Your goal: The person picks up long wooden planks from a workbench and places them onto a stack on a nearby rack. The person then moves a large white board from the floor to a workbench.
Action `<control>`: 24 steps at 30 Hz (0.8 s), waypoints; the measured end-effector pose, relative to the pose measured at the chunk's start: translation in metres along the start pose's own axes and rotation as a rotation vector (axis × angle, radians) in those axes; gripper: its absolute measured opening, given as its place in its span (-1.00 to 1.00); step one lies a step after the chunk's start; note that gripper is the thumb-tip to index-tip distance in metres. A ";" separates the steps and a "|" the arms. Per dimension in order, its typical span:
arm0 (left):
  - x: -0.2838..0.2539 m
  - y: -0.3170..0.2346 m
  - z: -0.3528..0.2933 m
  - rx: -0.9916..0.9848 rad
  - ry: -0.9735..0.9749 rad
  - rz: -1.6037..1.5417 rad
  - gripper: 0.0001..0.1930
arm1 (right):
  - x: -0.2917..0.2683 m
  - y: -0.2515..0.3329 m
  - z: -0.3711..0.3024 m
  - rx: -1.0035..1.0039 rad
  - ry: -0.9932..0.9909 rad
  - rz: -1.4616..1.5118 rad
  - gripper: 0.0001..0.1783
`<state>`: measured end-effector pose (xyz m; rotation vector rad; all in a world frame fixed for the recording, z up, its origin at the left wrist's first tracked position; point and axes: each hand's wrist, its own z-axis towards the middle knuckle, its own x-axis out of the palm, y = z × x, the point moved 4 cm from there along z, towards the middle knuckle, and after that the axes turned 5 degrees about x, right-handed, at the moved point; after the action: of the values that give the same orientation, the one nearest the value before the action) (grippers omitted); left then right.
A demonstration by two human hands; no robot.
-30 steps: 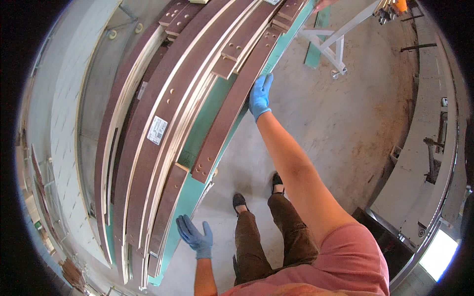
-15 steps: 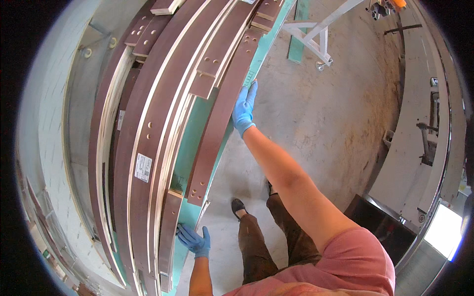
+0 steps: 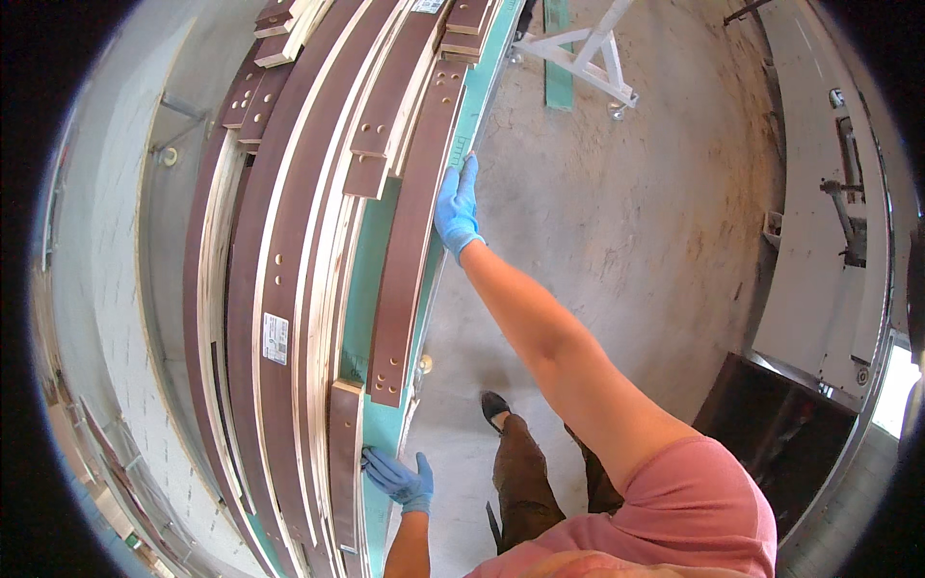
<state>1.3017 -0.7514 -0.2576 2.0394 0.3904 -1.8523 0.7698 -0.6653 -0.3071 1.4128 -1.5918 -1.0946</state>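
My right hand [image 3: 457,204], in a blue glove, rests with stretched fingers against the right long edge of a dark brown board [image 3: 409,246] with round holes near both ends. Under that board lies a pale green sheet [image 3: 366,279]. Lower down, my left hand [image 3: 397,479], also blue-gloved, touches the right side of a short stack of brown boards [image 3: 345,433] with its fingers extended. Neither hand wraps around anything; the left fingertips are partly hidden against the stack.
Long curved brown strips with pale edges [image 3: 289,241] lie side by side on the left, one bearing a white label [image 3: 276,338]. A white metal stand [image 3: 583,63] is at the far right of the sheet. A grey machine [image 3: 809,260] lines the right side, beside a black panel [image 3: 771,424].
The view has turned and shifted slightly, and my feet have moved to the right in the picture. Both hands stay against the same boards, with little visible movement relative to them.
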 end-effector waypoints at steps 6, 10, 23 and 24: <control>-0.002 -0.002 0.001 0.028 -0.022 0.004 0.04 | 0.000 -0.001 0.003 -0.033 -0.018 -0.018 -0.27; -0.002 0.000 0.001 0.035 -0.020 0.009 0.05 | 0.002 -0.003 0.002 -0.025 -0.040 -0.031 -0.28; 0.007 0.008 -0.003 -0.051 0.185 -0.076 0.22 | 0.008 -0.011 0.008 -0.099 -0.025 -0.006 -0.28; 0.006 0.006 -0.002 -0.071 0.217 -0.088 0.22 | 0.007 -0.012 0.008 -0.084 -0.024 -0.007 -0.28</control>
<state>1.3062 -0.7563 -0.2629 2.2130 0.6038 -1.6433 0.7658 -0.6718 -0.3213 1.3552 -1.5410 -1.1728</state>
